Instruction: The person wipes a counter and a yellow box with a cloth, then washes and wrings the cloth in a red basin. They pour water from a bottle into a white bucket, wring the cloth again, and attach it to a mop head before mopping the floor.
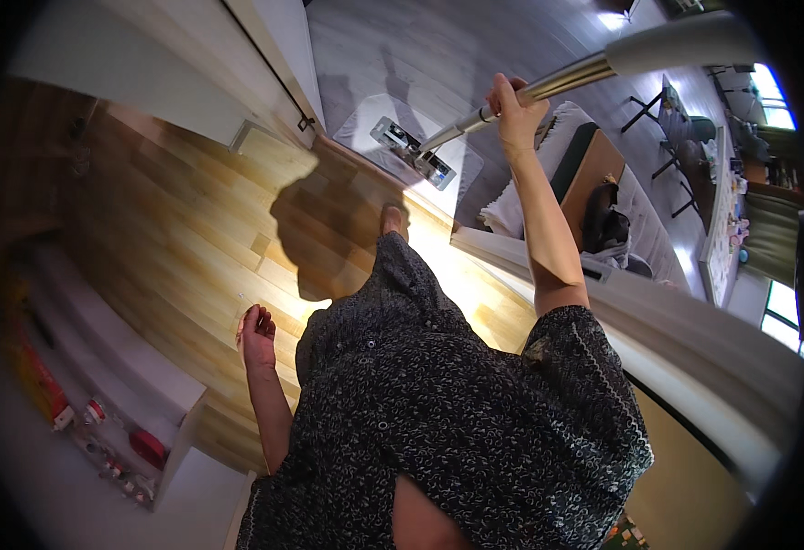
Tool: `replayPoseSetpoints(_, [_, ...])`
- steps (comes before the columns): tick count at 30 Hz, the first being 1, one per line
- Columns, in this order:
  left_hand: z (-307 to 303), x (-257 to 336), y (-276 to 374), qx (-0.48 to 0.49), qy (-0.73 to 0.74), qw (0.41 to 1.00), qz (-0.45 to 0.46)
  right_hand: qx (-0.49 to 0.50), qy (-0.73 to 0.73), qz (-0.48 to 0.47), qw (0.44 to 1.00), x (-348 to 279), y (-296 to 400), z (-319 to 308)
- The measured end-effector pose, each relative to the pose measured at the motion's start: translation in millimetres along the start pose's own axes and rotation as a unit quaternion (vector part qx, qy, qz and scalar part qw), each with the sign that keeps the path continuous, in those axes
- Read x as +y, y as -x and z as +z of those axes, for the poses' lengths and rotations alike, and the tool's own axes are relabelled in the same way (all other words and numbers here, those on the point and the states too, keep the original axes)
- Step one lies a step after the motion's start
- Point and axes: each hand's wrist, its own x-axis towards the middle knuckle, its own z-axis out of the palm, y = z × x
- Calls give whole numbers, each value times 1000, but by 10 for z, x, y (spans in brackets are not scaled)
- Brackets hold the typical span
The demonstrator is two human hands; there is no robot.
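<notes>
My right hand (518,113) is closed around the metal pole (567,79) of a flat mop, just below its thick light-grey grip (683,45). The pole slants down to the mop's rectangular plate (413,152), which sits over a pale cloth pad (374,113) on the grey floor beside the door threshold. Low at my side hangs my left hand (258,337), fingers loosely curled and nothing visible in it. One foot (391,218) shows below the hem of my dark patterned dress (436,371).
Wood-plank floor (202,206) lies on my side of the threshold, grey planks (402,41) beyond. A white door (271,69) stands near the mop. A black bag (606,216) rests beyond the wall. White shelving (120,330) holds small items. Tables (683,144) stand farther off.
</notes>
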Motion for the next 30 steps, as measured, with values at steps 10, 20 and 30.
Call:
replayPoseSetpoints(10, [873, 432, 31, 10, -45, 999, -5, -49, 38, 65, 996, 794, -926, 153])
replayPoseSetpoints(20, [1857, 967, -623, -88, -121, 989, -4, -85, 72, 138, 984, 1193, -1222, 379])
replayPoseSetpoints(30, [3347, 1514, -616, -331, -234, 907, 113, -76, 52, 138, 986, 799, -1275, 284])
